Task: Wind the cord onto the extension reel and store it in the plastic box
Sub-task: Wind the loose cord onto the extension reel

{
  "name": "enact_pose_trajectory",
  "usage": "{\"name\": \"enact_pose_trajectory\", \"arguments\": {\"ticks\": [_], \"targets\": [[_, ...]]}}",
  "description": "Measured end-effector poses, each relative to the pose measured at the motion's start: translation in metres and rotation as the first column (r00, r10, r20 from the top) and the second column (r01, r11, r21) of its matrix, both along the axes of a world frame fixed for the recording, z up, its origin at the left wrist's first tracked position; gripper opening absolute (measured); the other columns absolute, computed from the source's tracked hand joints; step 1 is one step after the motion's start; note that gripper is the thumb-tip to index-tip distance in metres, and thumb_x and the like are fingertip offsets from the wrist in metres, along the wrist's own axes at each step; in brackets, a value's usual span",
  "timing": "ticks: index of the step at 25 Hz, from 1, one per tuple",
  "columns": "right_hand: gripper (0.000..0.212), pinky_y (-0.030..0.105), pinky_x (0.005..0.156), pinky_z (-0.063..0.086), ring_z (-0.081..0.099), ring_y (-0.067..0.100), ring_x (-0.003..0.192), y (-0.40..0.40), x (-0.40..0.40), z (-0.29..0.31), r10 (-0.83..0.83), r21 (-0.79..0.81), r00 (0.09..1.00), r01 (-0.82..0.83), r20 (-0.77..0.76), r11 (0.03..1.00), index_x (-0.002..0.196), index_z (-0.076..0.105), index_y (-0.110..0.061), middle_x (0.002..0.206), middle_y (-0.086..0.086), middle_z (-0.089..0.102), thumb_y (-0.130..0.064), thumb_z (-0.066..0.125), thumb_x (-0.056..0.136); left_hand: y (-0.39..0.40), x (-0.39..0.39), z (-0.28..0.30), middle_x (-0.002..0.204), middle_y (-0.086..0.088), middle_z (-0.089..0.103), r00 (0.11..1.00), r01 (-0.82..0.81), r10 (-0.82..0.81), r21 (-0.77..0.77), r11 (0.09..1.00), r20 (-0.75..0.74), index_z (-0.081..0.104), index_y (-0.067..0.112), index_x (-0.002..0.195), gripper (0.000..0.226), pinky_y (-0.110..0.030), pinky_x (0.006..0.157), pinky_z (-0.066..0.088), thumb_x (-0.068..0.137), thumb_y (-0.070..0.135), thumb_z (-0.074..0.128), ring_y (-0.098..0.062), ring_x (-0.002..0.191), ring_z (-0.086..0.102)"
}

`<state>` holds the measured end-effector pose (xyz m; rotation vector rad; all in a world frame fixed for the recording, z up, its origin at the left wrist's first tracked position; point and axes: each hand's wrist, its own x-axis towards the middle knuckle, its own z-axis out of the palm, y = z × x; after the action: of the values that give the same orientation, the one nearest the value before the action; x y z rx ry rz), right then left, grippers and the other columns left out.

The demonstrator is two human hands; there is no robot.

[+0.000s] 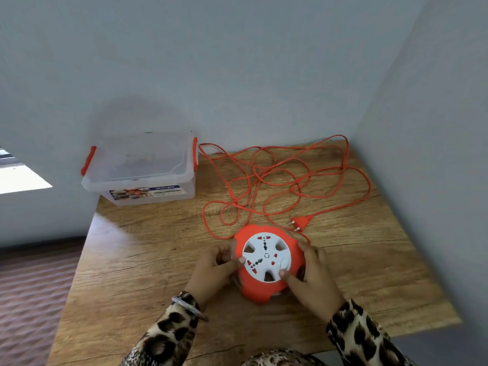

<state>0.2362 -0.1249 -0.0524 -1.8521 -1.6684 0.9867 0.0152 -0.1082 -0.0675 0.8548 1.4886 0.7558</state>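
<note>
Only one view here, the head camera looking down at a wooden table (158, 260) pushed into a corner.

The orange reel (268, 262) with its white socket face sits flat near the front edge, and both hands are on it. The left hand (214, 270) is curled against the left rim with the thumb on the white face; the right hand (314, 278) wraps the right side with fingers round the rim and thumb on top. So both are gripping the reel, not the cord.

Basically nothing is wound yet, as far as I can see. The orange cord (285, 180) is sprawled in loose overlapping loops across the back of the table, and the plug (299, 223) lies just behind the reel to the right.

The clear plastic box (140, 178) with orange clips sits at the back left corner, well apart from the reel. Looks open, no lid on top that I can make out. Still to do: all the winding, then dropping the reel in.
</note>
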Motion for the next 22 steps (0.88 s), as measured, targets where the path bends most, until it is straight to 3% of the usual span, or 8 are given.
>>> {"name": "enact_pose_trajectory", "arguments": {"ticks": [4,6,8,10,14,16,19,22], "targets": [[0.084,0.021,0.100,0.035,0.039,0.007,0.120,-0.005,0.003,-0.003,0.033,0.040,0.994,-0.029,-0.104,0.999,0.141,0.033,-0.026,0.136,-0.002,0.032,-0.020,0.079,0.072,-0.003,-0.008,0.002,0.106,-0.020,0.071,0.992,-0.013,0.021,-0.069,0.998,0.123,0.055,0.003,0.112,0.048,-0.046,0.070,0.060,0.072,0.001,0.080,-0.034,0.089,0.072],[0.089,0.029,0.099,0.043,0.046,0.011,0.120,-0.002,0.005,-0.005,-0.050,-0.002,0.956,0.051,-0.288,0.999,0.138,0.033,-0.031,0.135,-0.002,0.036,-0.010,0.083,0.068,-0.007,-0.015,0.004,0.104,-0.019,0.072,0.978,0.021,-0.006,-0.070,0.997,0.208,0.049,0.002,0.115,0.062,-0.044,0.065,0.060,0.063,-0.005,0.082,-0.036,0.088,0.072],[0.091,0.033,0.091,0.051,0.055,0.015,0.113,0.005,0.007,-0.002,-0.141,-0.103,0.854,0.103,-0.500,0.989,0.132,0.034,-0.038,0.128,0.002,0.049,0.000,0.083,0.065,-0.014,-0.018,0.004,0.108,-0.017,0.072,0.965,0.088,-0.077,-0.033,0.996,0.250,0.050,0.010,0.121,0.074,-0.049,0.069,0.059,0.058,-0.007,0.083,-0.038,0.093,0.071],[0.083,0.031,0.086,0.052,0.059,0.015,0.108,0.015,0.008,0.000,-0.121,-0.132,0.820,0.055,-0.560,0.990,0.125,0.039,-0.044,0.120,0.000,0.056,0.001,0.081,0.068,-0.023,-0.015,0.003,0.113,-0.015,0.072,0.958,0.178,-0.166,-0.029,0.984,0.234,0.052,0.017,0.126,0.081,-0.054,0.076,0.058,0.055,-0.003,0.086,-0.038,0.099,0.069],[0.079,0.035,0.095,0.050,0.054,0.013,0.115,0.037,0.010,0.017,0.123,-0.048,0.863,-0.167,-0.489,0.985,0.125,0.042,-0.047,0.120,-0.005,0.053,-0.001,0.077,0.072,-0.031,-0.005,0.010,0.108,-0.010,0.075,0.935,0.288,-0.249,-0.129,0.949,0.253,0.065,0.017,0.118,0.055,-0.030,0.062,0.057,0.069,0.034,0.085,-0.023,0.087,0.073],[0.079,0.032,0.098,0.047,0.052,0.007,0.118,0.047,0.010,0.029,0.285,0.005,0.847,-0.317,-0.449,0.949,0.130,0.040,-0.046,0.123,-0.007,0.054,-0.002,0.076,0.074,-0.026,-0.007,0.017,0.108,-0.010,0.075,0.928,0.312,-0.276,-0.119,0.943,0.251,0.071,0.016,0.111,0.046,-0.029,0.067,0.057,0.075,0.044,0.078,-0.021,0.089,0.074],[0.077,0.021,0.101,0.041,0.045,-0.003,0.124,0.062,0.000,0.045,0.559,0.049,0.774,-0.572,-0.298,0.819,0.138,0.035,-0.042,0.130,-0.014,0.052,-0.005,0.068,0.079,-0.016,-0.004,0.021,0.118,-0.010,0.071,0.897,0.393,-0.377,-0.026,0.919,0.232,0.063,0.014,0.122,0.047,-0.044,0.093,0.055,0.079,0.023,0.079,-0.028,0.109,0.068],[0.062,0.023,0.104,0.039,0.041,-0.002,0.126,0.068,-0.012,0.047,0.627,0.134,0.779,-0.619,-0.028,0.774,0.137,0.042,-0.033,0.134,-0.018,0.044,-0.010,0.064,0.084,-0.011,-0.004,0.014,0.117,-0.010,0.072,0.900,0.358,-0.362,0.060,0.932,0.243,0.059,0.012,0.123,0.047,-0.035,0.085,0.057,0.079,0.005,0.076,-0.026,0.107,0.069]]}}
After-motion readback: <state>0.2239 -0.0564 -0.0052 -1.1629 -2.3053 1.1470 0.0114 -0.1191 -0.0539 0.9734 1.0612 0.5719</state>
